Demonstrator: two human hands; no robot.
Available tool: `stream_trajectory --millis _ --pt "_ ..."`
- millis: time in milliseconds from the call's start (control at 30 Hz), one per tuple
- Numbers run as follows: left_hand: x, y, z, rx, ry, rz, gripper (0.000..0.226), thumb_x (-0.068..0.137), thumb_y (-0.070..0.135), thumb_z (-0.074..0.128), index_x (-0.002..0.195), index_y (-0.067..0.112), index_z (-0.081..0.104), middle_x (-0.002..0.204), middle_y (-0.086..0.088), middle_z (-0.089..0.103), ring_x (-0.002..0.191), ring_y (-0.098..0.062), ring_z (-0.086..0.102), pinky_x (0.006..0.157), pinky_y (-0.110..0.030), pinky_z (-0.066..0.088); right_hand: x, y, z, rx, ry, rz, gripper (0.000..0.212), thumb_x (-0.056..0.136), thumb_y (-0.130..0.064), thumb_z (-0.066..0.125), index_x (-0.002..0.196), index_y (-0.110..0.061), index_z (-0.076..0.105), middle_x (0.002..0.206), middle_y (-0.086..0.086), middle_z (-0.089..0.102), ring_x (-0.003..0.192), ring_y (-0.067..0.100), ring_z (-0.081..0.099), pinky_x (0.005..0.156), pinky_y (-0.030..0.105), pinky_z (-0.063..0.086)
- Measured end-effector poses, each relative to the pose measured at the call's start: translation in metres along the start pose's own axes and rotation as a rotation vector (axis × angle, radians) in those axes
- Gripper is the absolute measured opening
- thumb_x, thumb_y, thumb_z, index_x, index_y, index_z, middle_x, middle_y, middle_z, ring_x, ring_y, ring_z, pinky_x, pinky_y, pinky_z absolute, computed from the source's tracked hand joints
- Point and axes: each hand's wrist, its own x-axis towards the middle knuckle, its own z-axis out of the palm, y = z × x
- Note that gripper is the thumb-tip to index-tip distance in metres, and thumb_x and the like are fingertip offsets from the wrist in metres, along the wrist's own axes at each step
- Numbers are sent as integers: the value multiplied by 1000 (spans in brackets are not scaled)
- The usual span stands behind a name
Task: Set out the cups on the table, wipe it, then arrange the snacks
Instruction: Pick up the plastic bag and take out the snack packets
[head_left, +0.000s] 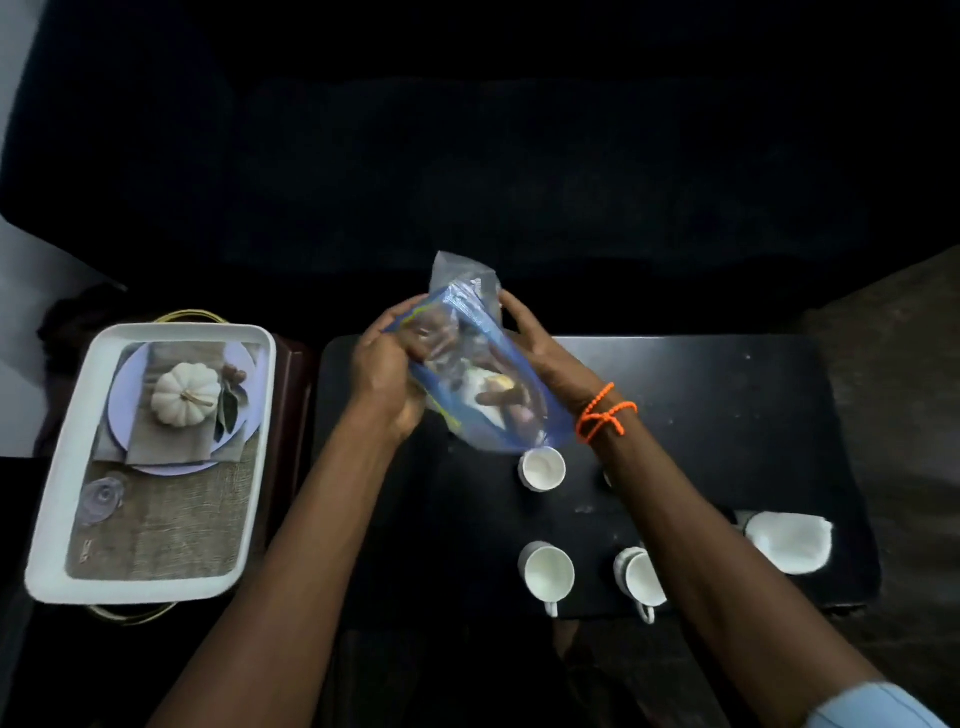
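A clear zip-top snack bag (480, 364) with blue edging sits at the centre of the frame, held up above the black desk (727, 415) and tilted so its open end points toward the upper middle. Through the plastic, pale and brownish pieces show, too blurred to name. Below it, in the lower centre, stand three white cups: a small cup without visible handle (542, 469) just under the bag's lower corner, and two handled cups nearer the bottom edge, the left handled cup (547, 574) and the right handled cup (640, 579), both upright with handles toward the lower edge. A white cloth (789, 540) lies crumpled at the lower right of the desk.
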Motion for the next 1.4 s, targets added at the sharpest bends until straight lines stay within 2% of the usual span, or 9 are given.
stream_trajectory --millis 133,267,400,500,633,733,900,1100,1400 --pt "-13 -12 22 112 -261 -13 29 100 8 50 87 13 75 72 -3 75 64 -15 74 62 -31 61 -1 -16 10 73 -11 -64 55 81 19 63 129 -6 55 114 13 69 101 24 68 86 33 59" --pt "-10 -13 34 179 -132 203 17 91 25 65 100 22 79 94 -2 76 80 -13 71 64 -26 57 -16 -35 -7 -54 420 -140 25 82 21 60 89 -3 65 73 1 73 67 14 69 67 30 58" --pt "-19 -31 61 170 -1 288 55 86 35 62 137 18 63 134 0 63 120 -10 60 94 -21 45 -34 -42 -21 440 533 -175 34 70 6 69 104 3 65 101 24 67 90 33 65 90 54 54" --pt "-29 -50 99 7 -258 129 69 90 39 66 150 12 46 141 -6 58 126 -23 59 107 -42 47 -54 -33 -24 -82 522 -97 14 76 7 72 89 2 70 78 7 73 69 17 68 63 30 57" --pt "-31 -72 128 196 -168 123 41 82 21 78 123 18 73 133 -11 68 123 -29 67 108 -49 52 -82 -35 -45 -732 383 11 16 83 -3 66 70 -11 67 69 1 65 67 13 60 63 31 48" --pt "-26 -79 146 170 -11 178 24 85 -4 65 96 14 76 103 -6 75 94 -19 69 91 -41 56 -119 -44 -73 -361 383 -15 6 86 0 70 90 -4 72 80 4 68 73 13 65 65 30 56" --pt "-14 -80 185 -34 274 138 20 91 -3 56 94 16 63 92 -6 64 85 -21 59 78 -35 50 -171 -37 -85 23 501 87 73 78 -50 75 140 -22 49 132 5 57 112 32 66 81 55 60" --pt "-96 -147 243 599 -267 508 20 81 11 59 92 24 69 90 14 70 89 -1 64 86 -28 50 -198 -57 -108 776 367 -77 85 89 -74 42 138 -4 47 138 21 51 126 36 52 116 51 36" --pt "-168 -246 331 907 -614 529 46 94 63 33 101 30 64 150 7 41 139 -8 34 112 -31 27 -285 -40 -194 539 1032 -369 15 96 -20 60 84 -11 64 90 14 61 89 29 59 94 47 50"
